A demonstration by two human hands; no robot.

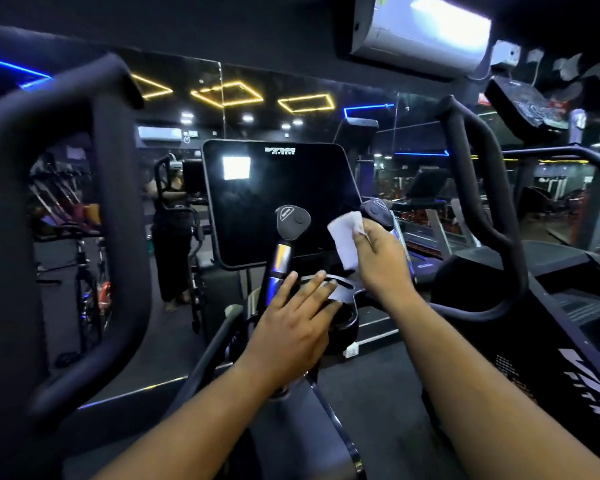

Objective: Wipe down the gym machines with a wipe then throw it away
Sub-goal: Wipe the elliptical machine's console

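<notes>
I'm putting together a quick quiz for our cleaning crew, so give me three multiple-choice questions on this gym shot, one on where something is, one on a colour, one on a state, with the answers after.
1. Where is the wipe?
A. Draped over the big outer handlebar
B. In the right hand, by the right handle knob
C. On the floor

2. What colour is the wipe?
A. White
B. Yellow
C. Blue

3. How is the left hand?
A. Clenched in a fist
B. Gripping the left handle knob
C. Fingers straight, resting flat on the machine below the screen

Answers:
1 B, the right hand pinches the wipe just beside the right knob.
2 A, it shows white against the dark screen.
3 C, the fingers lie spread and flat on the black surface.
</notes>
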